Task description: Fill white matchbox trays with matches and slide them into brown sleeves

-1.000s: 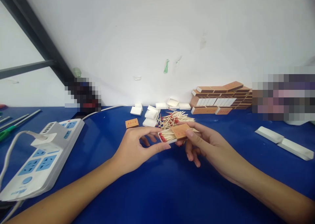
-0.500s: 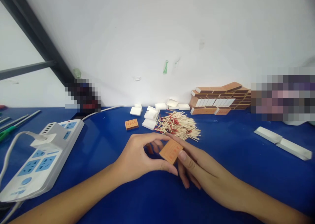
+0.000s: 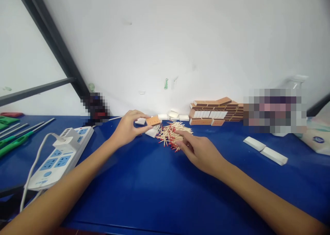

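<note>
Standing next to the bench here. The left hand (image 3: 127,127) is reaching out to the back of the blue table (image 3: 154,187), thumb and fingers pinched on a closed orange matchbox (image 3: 153,120), which sits just left of the loose pile of matches (image 3: 174,134) and right over the little white inner trays (image 3: 154,131) that lie beside the pile. Can't tell if the box is resting on a tray or held just clear of it.

The right hand (image 3: 199,150) is at the pile's near right edge, fingers curled down onto the red-tipped sticks, touching them. Whether it has actually pinched any, I can't make out. So the two hands are apart, one on either side of the pile.

If I were doing this bit, I'd put the box down flat and square before letting go, off to the left of the pile so it doesn't get buried or knock the trays around. For the matches, I'd gather a modest bunch with the heads all pointing one way rather than raking a big messy clump, since crossed sticks won't sit in a tray. And easy on the heads, no dragging them across the table.

Further right of the pile, against the wall, there's a stack of finished boxes (image 3: 216,110). Way left of the pile is a white power strip (image 3: 60,156).
</note>
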`<move>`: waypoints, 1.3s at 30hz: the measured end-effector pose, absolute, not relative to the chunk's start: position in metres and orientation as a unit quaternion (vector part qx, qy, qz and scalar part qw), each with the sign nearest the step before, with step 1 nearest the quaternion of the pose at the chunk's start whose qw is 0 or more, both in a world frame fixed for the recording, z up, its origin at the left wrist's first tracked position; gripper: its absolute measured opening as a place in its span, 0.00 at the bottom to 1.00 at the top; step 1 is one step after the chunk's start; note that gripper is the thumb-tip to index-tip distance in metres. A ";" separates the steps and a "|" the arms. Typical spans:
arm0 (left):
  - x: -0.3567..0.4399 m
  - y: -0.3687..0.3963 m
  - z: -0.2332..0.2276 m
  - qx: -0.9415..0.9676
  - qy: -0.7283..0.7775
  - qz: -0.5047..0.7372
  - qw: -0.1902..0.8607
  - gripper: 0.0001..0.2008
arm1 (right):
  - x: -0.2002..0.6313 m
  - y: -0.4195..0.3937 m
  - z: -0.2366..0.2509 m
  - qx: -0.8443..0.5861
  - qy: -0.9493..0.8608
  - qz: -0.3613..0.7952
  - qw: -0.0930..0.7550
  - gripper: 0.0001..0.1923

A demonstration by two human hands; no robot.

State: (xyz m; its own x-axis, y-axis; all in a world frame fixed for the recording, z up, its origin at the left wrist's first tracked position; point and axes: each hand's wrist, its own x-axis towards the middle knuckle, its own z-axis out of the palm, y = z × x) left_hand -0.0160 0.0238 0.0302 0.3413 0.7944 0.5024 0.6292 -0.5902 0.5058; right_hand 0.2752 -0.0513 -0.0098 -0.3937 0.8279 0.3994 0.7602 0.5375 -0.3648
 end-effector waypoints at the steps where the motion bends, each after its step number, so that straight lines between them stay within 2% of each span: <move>1: -0.016 0.031 0.033 0.804 0.450 0.371 0.118 0.17 | 0.276 -0.051 -0.010 -0.476 -0.836 0.046 0.268 0.25; 12: -0.034 0.100 0.031 0.747 0.537 0.360 0.154 0.27 | 0.278 -0.050 -0.010 -0.463 -0.859 -0.053 0.213 0.21; 21: -0.056 0.060 0.049 0.757 0.555 0.315 0.137 0.31 | 0.279 -0.049 -0.009 -0.464 -0.862 -0.053 0.197 0.21; 26: -0.075 0.022 0.031 0.786 0.543 0.262 0.139 0.26 | 0.279 -0.048 -0.013 -0.461 -0.861 -0.047 0.209 0.21; 29: -0.077 0.016 0.019 0.795 0.538 0.244 0.133 0.27 | 0.279 -0.048 -0.013 -0.459 -0.861 -0.042 0.215 0.19; 34: -0.055 0.006 0.032 0.811 0.516 0.267 0.065 0.29 | 0.280 -0.048 -0.007 -0.459 -0.859 -0.040 0.225 0.20; 35: -0.045 0.000 0.036 0.817 0.505 0.274 0.049 0.27 | 0.281 -0.047 -0.006 -0.462 -0.856 -0.041 0.227 0.20; 37: -0.023 -0.015 0.038 0.841 0.454 0.294 -0.005 0.18 | 0.285 -0.043 -0.005 -0.470 -0.851 -0.042 0.231 0.20; 39: -0.002 -0.031 0.031 0.878 0.379 0.293 0.013 0.12 | 0.290 -0.038 -0.005 -0.478 -0.846 -0.042 0.233 0.18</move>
State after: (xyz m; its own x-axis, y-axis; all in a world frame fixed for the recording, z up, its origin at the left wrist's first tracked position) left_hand -0.0015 -0.0305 0.0310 0.5414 0.6727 0.5044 0.6574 -0.7127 0.2449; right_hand 0.2898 -0.0378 -0.0054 -0.4346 0.7886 0.4350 0.8280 0.5399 -0.1517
